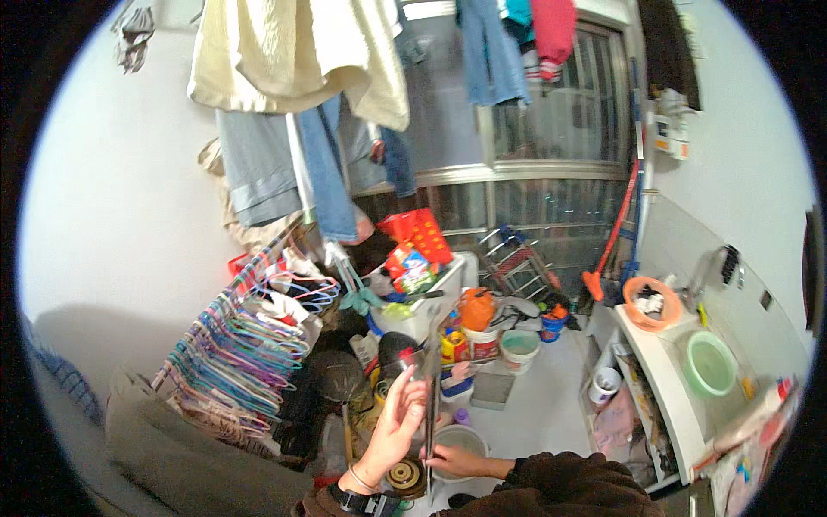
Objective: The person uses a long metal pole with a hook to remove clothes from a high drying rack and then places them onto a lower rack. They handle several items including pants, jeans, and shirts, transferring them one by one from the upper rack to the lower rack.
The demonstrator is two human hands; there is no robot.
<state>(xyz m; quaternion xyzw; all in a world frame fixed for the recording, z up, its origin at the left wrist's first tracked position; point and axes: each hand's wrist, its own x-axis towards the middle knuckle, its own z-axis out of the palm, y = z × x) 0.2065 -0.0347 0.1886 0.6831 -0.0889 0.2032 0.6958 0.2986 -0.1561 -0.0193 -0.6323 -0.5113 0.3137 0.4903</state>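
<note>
My right hand point(453, 460) is closed around the lower part of a long thin metal pole point(430, 413), held nearly upright in front of me. Beside the pole, my left hand point(399, 415) is raised with its fingers bent upward. At its fingertips a blurred clear thing with a red spot point(408, 359) shows; whether the fingers grip it or the pole I cannot tell. A bangle and a dark watch point(362, 503) are on my left wrist. Just behind my right hand stands a pale bucket point(462, 443) on the floor.
A rail of plastic hangers point(252, 368) runs along the left. Clothes point(291, 58) hang overhead. Buckets point(519, 349), a folded metal rack point(520, 265) and bags crowd the window side. To the right, a counter point(665, 362) bears an orange basket point(651, 304) and a green basin point(711, 364).
</note>
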